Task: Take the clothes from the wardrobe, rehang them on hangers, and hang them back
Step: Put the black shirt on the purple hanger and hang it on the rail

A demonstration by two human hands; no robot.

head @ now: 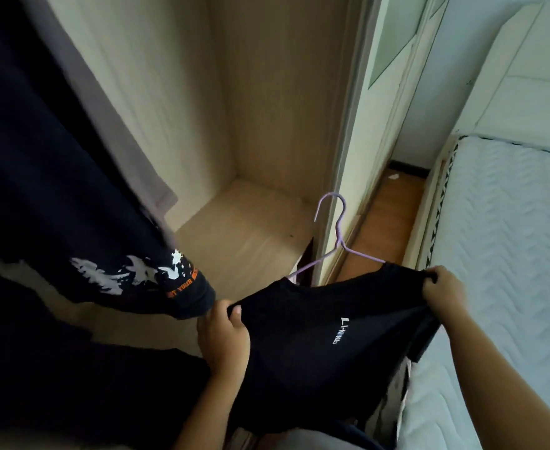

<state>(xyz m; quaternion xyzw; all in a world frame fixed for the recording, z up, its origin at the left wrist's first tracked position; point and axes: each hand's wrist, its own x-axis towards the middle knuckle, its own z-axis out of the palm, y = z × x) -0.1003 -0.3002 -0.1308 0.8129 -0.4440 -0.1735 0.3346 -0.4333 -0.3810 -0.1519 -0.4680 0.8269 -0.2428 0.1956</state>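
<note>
A black T-shirt (325, 345) with small white lettering on the chest is stretched between my hands, low in the middle of the view. A lilac wire hanger (340, 235) sits inside it, its hook and neck sticking up out of the collar. My left hand (223, 336) grips the shirt's left shoulder. At the right shoulder, my right hand (445, 293) pinches the fabric. Behind the shirt stands the open wardrobe (260, 125), its pale wooden inside bare on the right.
Dark garments hang at the wardrobe's left, one with a white and orange print (137, 274) near its hem, and a grey one (111, 108) behind. A white quilted mattress (500, 254) fills the right side. A strip of wooden floor (387, 216) runs between wardrobe door and bed.
</note>
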